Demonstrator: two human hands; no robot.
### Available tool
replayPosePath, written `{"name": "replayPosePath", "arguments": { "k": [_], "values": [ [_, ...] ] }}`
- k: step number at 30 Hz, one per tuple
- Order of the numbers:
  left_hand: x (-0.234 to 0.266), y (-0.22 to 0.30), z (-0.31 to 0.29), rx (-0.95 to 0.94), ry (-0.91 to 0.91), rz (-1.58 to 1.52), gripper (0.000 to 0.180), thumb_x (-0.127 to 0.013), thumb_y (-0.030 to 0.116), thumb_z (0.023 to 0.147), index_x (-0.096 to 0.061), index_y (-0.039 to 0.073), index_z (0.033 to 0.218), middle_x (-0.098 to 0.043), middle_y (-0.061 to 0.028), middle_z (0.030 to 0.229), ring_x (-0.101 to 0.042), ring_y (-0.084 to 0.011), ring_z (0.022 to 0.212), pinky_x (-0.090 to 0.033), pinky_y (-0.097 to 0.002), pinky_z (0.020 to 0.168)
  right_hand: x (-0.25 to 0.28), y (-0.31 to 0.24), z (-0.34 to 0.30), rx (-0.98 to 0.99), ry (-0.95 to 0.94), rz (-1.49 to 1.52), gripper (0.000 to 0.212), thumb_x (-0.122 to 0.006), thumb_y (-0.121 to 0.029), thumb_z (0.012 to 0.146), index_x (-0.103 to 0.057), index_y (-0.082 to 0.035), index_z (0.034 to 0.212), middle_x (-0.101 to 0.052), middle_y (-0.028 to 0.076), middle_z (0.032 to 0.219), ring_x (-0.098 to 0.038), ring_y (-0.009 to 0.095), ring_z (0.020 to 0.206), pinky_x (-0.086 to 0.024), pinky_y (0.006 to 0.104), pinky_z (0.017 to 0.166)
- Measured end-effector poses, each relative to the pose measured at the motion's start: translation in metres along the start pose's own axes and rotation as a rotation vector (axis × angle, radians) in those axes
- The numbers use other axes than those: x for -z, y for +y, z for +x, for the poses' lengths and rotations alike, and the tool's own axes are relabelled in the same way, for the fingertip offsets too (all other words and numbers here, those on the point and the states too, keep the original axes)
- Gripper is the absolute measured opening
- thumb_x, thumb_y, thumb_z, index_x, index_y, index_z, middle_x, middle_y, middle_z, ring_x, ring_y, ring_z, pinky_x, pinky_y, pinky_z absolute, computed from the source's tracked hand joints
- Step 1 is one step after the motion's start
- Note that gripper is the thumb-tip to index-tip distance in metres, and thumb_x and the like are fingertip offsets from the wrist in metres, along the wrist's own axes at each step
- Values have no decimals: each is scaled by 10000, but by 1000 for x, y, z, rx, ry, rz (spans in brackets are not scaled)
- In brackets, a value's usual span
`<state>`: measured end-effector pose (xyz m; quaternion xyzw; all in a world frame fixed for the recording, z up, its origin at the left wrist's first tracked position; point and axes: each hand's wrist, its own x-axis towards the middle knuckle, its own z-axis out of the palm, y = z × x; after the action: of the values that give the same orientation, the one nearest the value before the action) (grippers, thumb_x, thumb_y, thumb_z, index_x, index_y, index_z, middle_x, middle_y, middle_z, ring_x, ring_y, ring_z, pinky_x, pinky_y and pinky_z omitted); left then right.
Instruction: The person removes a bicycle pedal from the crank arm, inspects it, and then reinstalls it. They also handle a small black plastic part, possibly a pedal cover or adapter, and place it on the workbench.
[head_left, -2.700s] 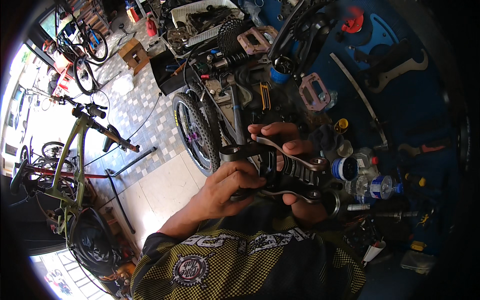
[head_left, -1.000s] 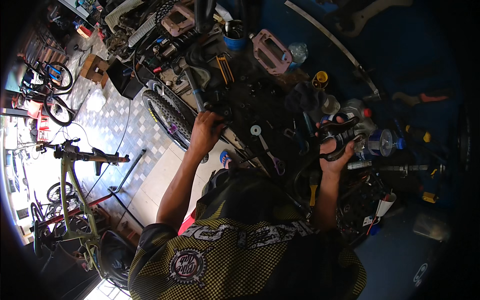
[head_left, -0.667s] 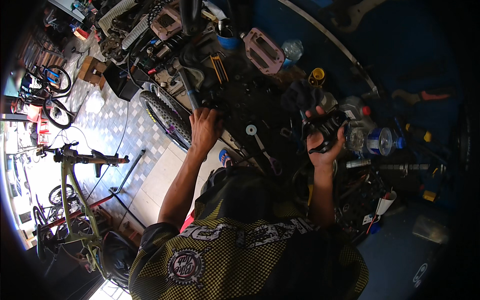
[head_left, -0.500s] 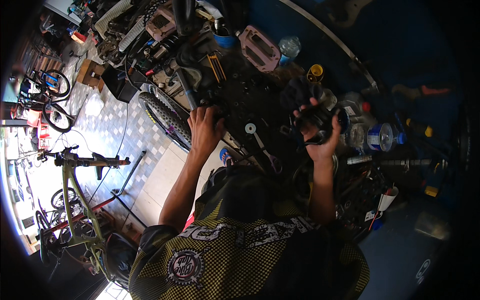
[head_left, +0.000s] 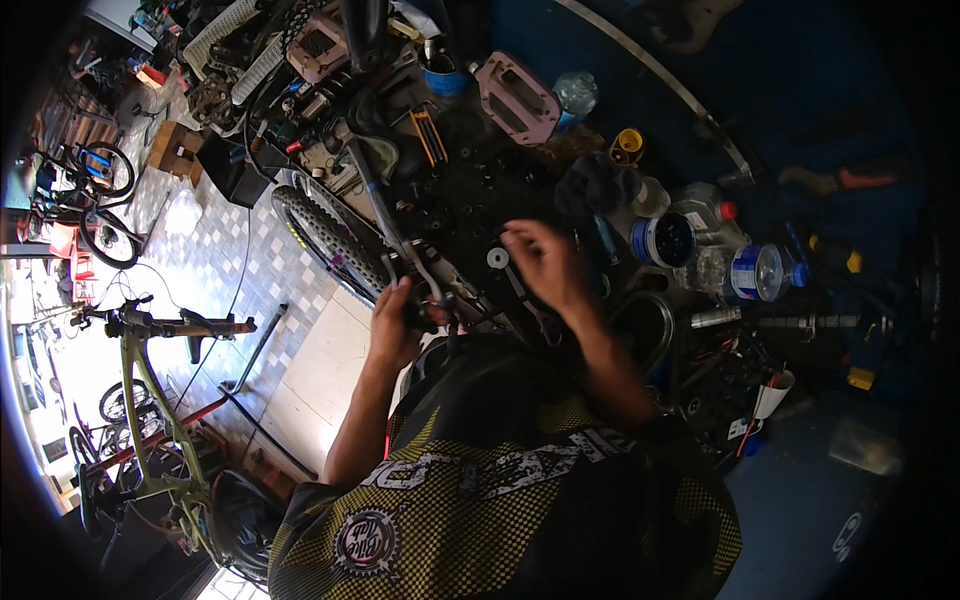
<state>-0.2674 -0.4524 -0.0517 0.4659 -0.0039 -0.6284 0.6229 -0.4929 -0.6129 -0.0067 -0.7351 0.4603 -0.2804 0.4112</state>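
My left hand (head_left: pixel 397 328) is closed around a dark metal bicycle part (head_left: pixel 432 280) at the front edge of the cluttered bench. Its exact kind is hard to make out in the shadow. A long grey metal bar (head_left: pixel 372 185) runs away from it toward the back. My right hand (head_left: pixel 545 262) hovers over the bench middle, smeared by motion, so whether its fingers hold anything is unclear. Close to its fingertips lies a tool with a round pale end (head_left: pixel 497 258). Farther right stands a round blue-rimmed tub (head_left: pixel 662 240) with dark contents, below a dark cloth (head_left: pixel 598 187).
Pink pedals (head_left: pixel 515 98), a yellow-and-black tool (head_left: pixel 428 137) and a yellow cup (head_left: pixel 627 147) crowd the back. Clear plastic bottles (head_left: pixel 757 272) are at the right. On the left are a bicycle wheel (head_left: pixel 325 235) and a green bicycle frame (head_left: pixel 150 400) above tiled floor.
My right hand has moved left, away from the blue-rimmed tub and the dark thing it was at. My left hand has drawn nearer to me and now grips the dark part.
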Motion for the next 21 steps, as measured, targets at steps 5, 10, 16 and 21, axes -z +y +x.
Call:
{"name": "replayPosePath", "arguments": {
  "k": [5, 10, 16, 21],
  "values": [
    [23, 26, -25, -153, 45, -26, 356, -522, 332, 1129, -603, -15, 1124, -694, -160, 921, -722, -289, 746, -618, -437, 748, 53, 74, 11, -56, 84, -468, 181, -731, -230, 976, -747, -114, 1113, -781, 101, 992, -731, 366, 925, -573, 468, 799],
    [20, 39, -24, -283, 2, -95, 318, -531, 316, 1117, -593, 17, 1209, -692, -135, 1022, -684, -255, 841, -588, -467, 830, 56, 78, 14, 11, -51, -629, 189, -778, -187, 926, -760, -117, 1100, -777, 83, 1006, -702, 322, 1028, -574, 443, 879],
    [21, 39, -24, -331, -1, -166, 262, -541, 185, 1078, -565, 21, 1281, -703, -152, 1059, -687, -253, 857, -595, -485, 859, 43, 85, 14, 27, -91, -660, 163, -791, -167, 908, -759, -97, 1052, -759, 101, 1029, -676, 344, 1072, -534, 462, 989],
    [22, 40, -23, -340, 16, -146, 258, -533, 157, 1068, -561, 25, 1288, -699, -149, 1074, -685, -250, 863, -591, -490, 879, 44, 87, 14, 40, -126, -659, 171, -807, -165, 883, -740, -85, 1019, -747, 103, 1054, -666, 352, 1057, -522, 476, 1003]
  ]
}}
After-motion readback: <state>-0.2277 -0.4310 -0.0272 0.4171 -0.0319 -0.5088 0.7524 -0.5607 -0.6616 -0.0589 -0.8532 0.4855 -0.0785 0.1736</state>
